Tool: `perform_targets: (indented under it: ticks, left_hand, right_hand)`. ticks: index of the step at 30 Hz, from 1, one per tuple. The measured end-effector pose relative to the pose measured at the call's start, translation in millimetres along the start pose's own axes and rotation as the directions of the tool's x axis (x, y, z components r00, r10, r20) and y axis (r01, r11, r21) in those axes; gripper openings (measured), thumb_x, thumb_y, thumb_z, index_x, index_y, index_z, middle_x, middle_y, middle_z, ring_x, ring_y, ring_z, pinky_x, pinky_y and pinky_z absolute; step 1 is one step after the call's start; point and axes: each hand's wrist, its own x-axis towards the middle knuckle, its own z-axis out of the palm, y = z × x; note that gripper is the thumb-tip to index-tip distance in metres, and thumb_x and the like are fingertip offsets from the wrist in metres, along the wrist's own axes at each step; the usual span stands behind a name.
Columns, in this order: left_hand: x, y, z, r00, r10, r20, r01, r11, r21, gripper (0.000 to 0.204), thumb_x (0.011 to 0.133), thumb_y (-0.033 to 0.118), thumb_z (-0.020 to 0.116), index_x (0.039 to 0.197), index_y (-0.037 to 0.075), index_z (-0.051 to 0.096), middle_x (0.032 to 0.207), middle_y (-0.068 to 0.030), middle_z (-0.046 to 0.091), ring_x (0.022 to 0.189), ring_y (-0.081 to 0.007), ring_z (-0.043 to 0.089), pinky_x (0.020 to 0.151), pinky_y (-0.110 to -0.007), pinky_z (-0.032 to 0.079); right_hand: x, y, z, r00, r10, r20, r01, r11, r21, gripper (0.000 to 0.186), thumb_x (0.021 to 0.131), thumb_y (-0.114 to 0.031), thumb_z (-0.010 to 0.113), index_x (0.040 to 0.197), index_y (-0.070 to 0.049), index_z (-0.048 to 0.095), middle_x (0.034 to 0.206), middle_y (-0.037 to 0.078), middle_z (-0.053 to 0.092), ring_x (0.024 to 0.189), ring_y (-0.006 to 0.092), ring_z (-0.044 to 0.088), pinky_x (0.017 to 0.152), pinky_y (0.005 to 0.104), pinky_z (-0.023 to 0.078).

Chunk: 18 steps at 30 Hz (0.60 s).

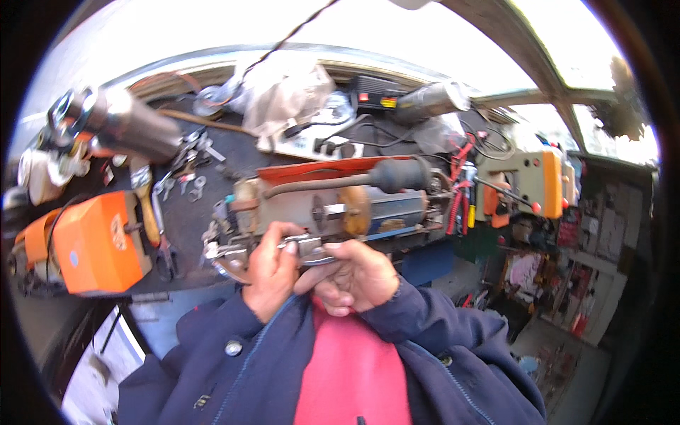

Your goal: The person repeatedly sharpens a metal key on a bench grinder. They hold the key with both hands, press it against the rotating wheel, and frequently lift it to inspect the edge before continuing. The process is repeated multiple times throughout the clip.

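A key-cutting machine (389, 210) lies across the bench in front of me, with a bent grey lever (319, 184) ending in a thick black grip (400, 175). At its near side is a small metal clamp (309, 246). My left hand (273, 273) is closed on the clamp's left part, thumb and forefinger pinched together. Close beside it, my right hand (354, 276) has its thumb against the clamp's right end and its other fingers curled under. What lies between those right fingers is hidden. The picture is slightly blurred here.
An orange machine (99, 244) stands at left beside a brush (147, 212) and pliers (166, 258). Loose keys (188, 159) lie behind. Steel cylinders (127, 127), a plastic bag (287, 99) and a power strip (304, 146) line the back. A yellow-and-beige machine (524, 184) stands at right.
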Motion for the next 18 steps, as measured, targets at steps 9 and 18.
perform_targets:
  ticks: [9, 18]
  left_hand:
    - [-0.3, 0.6, 10.9, 0.997, -0.079, -0.023, 0.069, 0.956, -0.286, 0.019, 0.101, 0.000, 0.040, 0.116, 0.006, 0.051, 0.084, 0.0005, 0.056, 0.059, -0.0023, 0.040, 0.051, -0.020, 0.033]
    - [4.6, -9.6, 3.1, 1.000, 0.003, 0.022, 0.001, 0.978, -0.209, 0.018, 0.102, 0.002, 0.042, 0.118, 0.001, 0.049, 0.106, -0.0087, 0.060, 0.091, -0.0092, 0.056, 0.083, -0.025, 0.047]
  right_hand:
    - [-22.7, -40.9, 8.5, 0.615, -0.529, 0.585, 0.183, -0.626, -0.758, 0.043, 0.088, -0.043, 0.069, 0.070, -0.004, 0.066, 0.065, 0.012, 0.061, 0.057, 0.0329, 0.064, 0.050, 0.0434, 0.050]
    - [-1.4, -5.2, 4.1, 0.982, -0.187, -0.029, 0.164, 0.916, -0.366, 0.054, 0.096, -0.039, 0.047, 0.084, 0.008, 0.070, 0.063, 0.017, 0.064, 0.037, 0.0171, 0.049, 0.036, 0.0312, 0.041]
